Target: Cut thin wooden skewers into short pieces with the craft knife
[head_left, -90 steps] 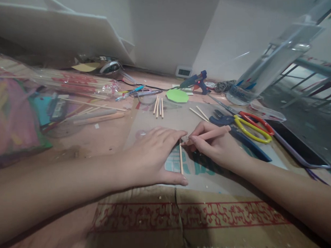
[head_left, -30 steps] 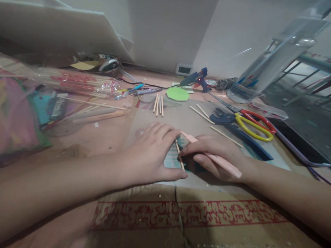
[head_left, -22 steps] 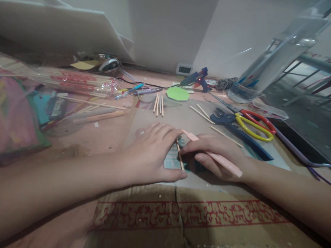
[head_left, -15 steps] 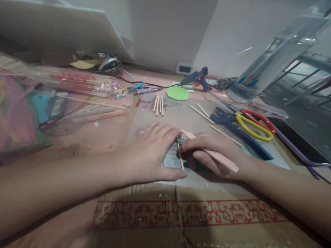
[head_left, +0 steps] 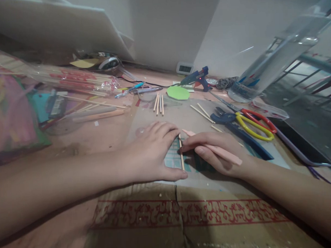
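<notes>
My left hand [head_left: 158,149] lies on the work surface, its thumb and index finger spread to the two ends of a thin wooden stick [head_left: 182,156]. The stick points away from me over a teal-and-white patterned patch [head_left: 172,160]. My right hand [head_left: 212,151] is closed around a pale pink pen-like tool [head_left: 226,154], whose tip is near the stick's far end. A right fingertip touches or nearly touches the middle of the stick. Several short sticks [head_left: 159,104] lie beyond my left hand.
Scissors [head_left: 254,126], blue pliers [head_left: 222,116], and a phone [head_left: 299,143] lie at the right. Farther back are a glue gun [head_left: 196,78], a green paper piece [head_left: 177,92] and a plastic bottle [head_left: 251,81]. Wrapped sticks [head_left: 71,80] fill the back left.
My right hand and the pink tool have shifted slightly right, and the tool lies a little flatter. The stick between my hands stands slightly more to the right. My left hand has hardly moved.
</notes>
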